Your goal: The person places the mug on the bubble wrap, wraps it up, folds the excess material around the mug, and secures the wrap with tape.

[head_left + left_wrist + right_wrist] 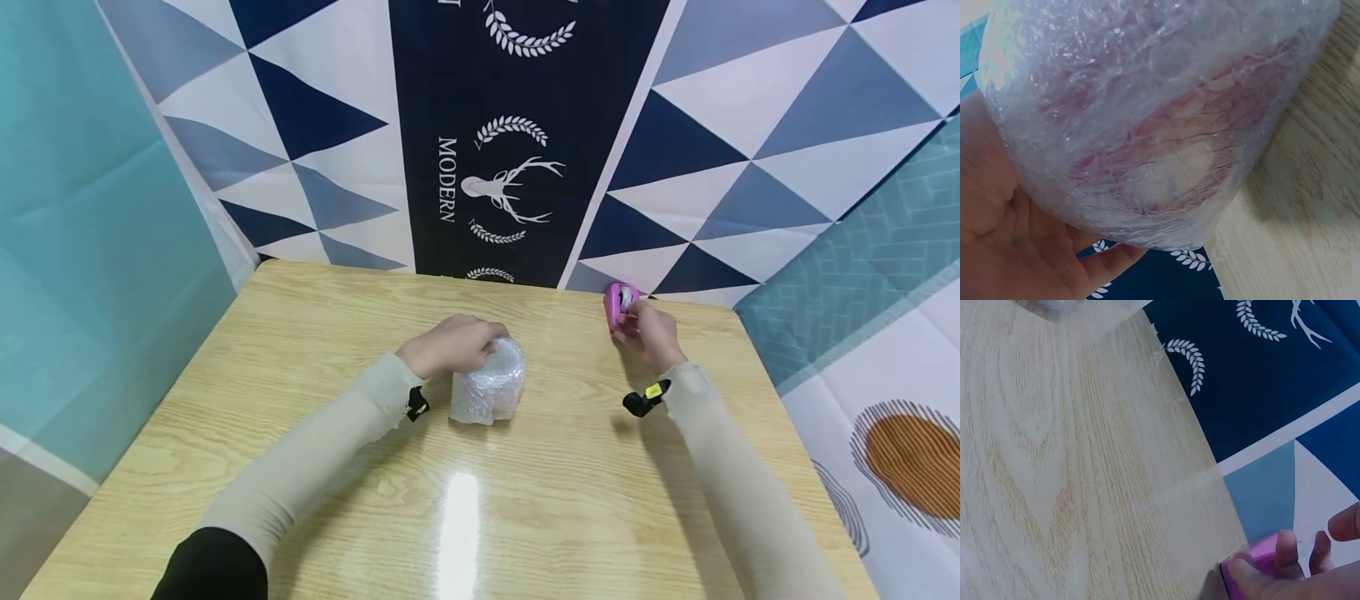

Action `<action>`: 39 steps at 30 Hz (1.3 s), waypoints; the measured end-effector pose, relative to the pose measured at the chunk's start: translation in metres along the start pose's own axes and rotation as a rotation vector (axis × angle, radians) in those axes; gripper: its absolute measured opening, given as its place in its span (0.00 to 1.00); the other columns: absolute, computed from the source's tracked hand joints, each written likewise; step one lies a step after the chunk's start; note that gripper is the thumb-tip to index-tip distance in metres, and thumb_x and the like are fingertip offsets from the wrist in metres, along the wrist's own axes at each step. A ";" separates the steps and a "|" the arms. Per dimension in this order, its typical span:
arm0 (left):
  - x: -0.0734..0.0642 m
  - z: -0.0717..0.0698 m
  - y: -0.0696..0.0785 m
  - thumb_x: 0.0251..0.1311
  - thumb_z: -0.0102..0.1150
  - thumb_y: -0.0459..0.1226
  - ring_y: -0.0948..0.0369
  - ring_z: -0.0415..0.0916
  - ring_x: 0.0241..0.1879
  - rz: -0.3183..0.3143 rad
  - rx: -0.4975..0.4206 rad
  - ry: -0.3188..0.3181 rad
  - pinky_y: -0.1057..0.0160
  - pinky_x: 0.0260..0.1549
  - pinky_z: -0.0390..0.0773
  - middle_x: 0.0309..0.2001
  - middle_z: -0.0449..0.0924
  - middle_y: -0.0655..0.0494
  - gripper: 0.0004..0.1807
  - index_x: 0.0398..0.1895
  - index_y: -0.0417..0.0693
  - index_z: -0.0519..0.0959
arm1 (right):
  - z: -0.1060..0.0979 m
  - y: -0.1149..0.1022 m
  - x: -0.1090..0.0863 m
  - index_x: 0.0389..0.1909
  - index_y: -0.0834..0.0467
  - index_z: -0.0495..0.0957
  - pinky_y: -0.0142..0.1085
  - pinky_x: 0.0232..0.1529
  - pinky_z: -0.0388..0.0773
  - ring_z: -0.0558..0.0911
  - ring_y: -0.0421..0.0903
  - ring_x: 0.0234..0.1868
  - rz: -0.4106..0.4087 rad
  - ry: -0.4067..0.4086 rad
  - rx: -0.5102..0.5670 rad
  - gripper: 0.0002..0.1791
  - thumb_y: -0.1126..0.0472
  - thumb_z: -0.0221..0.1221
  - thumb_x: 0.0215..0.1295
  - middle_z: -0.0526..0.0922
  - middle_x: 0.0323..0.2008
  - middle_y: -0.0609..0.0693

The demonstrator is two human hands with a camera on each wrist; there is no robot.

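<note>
Near the middle of the table, my left hand [457,342] grips the top of a bundle in clear bubble wrap [491,387]. The wrapped thing stands on the tabletop. Through the bubble wrap [1166,137] reddish and pale areas show in the left wrist view, but its kind is hidden. At the table's far right edge, my right hand [648,333] holds a small pink tape dispenser [612,307] with a whitish roll in it. In the right wrist view the fingers [1286,553] lie over the pink dispenser [1264,549], which is partly cut off by the frame.
The wooden table [330,325] has a glossy surface with a light reflection near its front. A patterned cloth [495,100] hangs right behind its back edge. Teal fabric [90,208] hangs at the left, and a printed cloth [885,358] at the right.
</note>
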State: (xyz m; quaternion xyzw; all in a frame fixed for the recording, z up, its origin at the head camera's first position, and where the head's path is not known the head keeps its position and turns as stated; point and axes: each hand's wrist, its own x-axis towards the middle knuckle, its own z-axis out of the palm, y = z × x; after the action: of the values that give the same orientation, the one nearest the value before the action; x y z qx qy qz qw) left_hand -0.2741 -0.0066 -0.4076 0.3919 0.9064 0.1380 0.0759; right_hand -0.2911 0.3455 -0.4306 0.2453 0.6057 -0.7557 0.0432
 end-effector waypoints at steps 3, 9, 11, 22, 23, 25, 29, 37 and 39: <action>0.001 0.000 0.000 0.76 0.52 0.38 0.53 0.81 0.60 0.003 0.002 -0.001 0.53 0.66 0.74 0.63 0.82 0.51 0.19 0.67 0.48 0.76 | 0.000 0.002 0.001 0.60 0.60 0.70 0.33 0.41 0.87 0.85 0.39 0.28 0.007 0.041 -0.039 0.18 0.54 0.49 0.78 0.84 0.31 0.46; 0.001 0.002 0.000 0.76 0.52 0.38 0.54 0.81 0.59 -0.002 0.018 0.004 0.53 0.65 0.75 0.62 0.82 0.52 0.19 0.67 0.49 0.77 | -0.005 0.009 0.004 0.54 0.59 0.73 0.30 0.41 0.85 0.83 0.38 0.32 0.030 0.072 -0.044 0.17 0.50 0.49 0.80 0.84 0.33 0.46; 0.002 0.002 0.000 0.76 0.52 0.38 0.55 0.81 0.59 -0.002 0.024 0.004 0.54 0.65 0.75 0.62 0.82 0.53 0.19 0.67 0.49 0.77 | -0.007 0.011 0.005 0.51 0.58 0.73 0.30 0.41 0.85 0.82 0.38 0.33 0.029 0.069 -0.018 0.16 0.50 0.50 0.80 0.84 0.33 0.45; 0.001 0.003 0.000 0.76 0.51 0.38 0.54 0.80 0.61 -0.007 0.010 0.000 0.53 0.67 0.73 0.63 0.82 0.53 0.19 0.67 0.50 0.77 | -0.015 0.014 0.007 0.38 0.60 0.78 0.31 0.40 0.85 0.82 0.41 0.34 -0.009 -0.019 0.047 0.15 0.53 0.52 0.79 0.84 0.30 0.47; 0.001 0.002 0.000 0.76 0.51 0.38 0.54 0.80 0.60 -0.006 0.009 -0.001 0.53 0.67 0.73 0.63 0.82 0.53 0.19 0.67 0.49 0.77 | -0.016 0.014 0.007 0.37 0.60 0.77 0.32 0.40 0.85 0.82 0.42 0.35 -0.007 -0.038 0.062 0.15 0.53 0.52 0.78 0.84 0.30 0.48; 0.000 0.002 0.000 0.76 0.51 0.38 0.54 0.81 0.60 -0.006 0.008 -0.001 0.53 0.67 0.74 0.63 0.82 0.52 0.20 0.67 0.49 0.76 | -0.018 0.015 0.005 0.39 0.60 0.77 0.33 0.43 0.85 0.82 0.43 0.38 0.004 -0.077 0.088 0.14 0.54 0.52 0.78 0.84 0.32 0.49; 0.000 0.001 0.000 0.76 0.52 0.37 0.54 0.81 0.59 -0.009 0.007 0.001 0.53 0.65 0.76 0.62 0.83 0.52 0.19 0.67 0.49 0.77 | -0.023 0.015 0.002 0.49 0.61 0.74 0.35 0.50 0.85 0.84 0.44 0.42 0.031 -0.131 0.081 0.13 0.55 0.52 0.79 0.84 0.38 0.51; 0.001 0.001 0.000 0.76 0.52 0.37 0.55 0.82 0.57 -0.003 0.013 0.007 0.53 0.62 0.77 0.61 0.83 0.52 0.19 0.66 0.49 0.77 | -0.029 0.016 -0.001 0.49 0.61 0.74 0.36 0.45 0.87 0.89 0.44 0.32 0.105 -0.029 0.002 0.16 0.51 0.55 0.76 0.85 0.30 0.50; 0.001 0.001 0.000 0.76 0.52 0.37 0.55 0.82 0.57 -0.003 0.010 0.006 0.53 0.63 0.77 0.61 0.83 0.52 0.19 0.66 0.49 0.77 | -0.029 0.018 -0.001 0.46 0.62 0.76 0.36 0.43 0.88 0.90 0.45 0.32 0.102 -0.019 -0.035 0.17 0.50 0.56 0.76 0.86 0.29 0.50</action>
State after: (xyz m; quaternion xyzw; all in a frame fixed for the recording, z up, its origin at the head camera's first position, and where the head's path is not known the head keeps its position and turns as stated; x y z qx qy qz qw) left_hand -0.2741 -0.0055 -0.4088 0.3904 0.9080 0.1346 0.0713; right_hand -0.2746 0.3682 -0.4505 0.2679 0.6050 -0.7441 0.0920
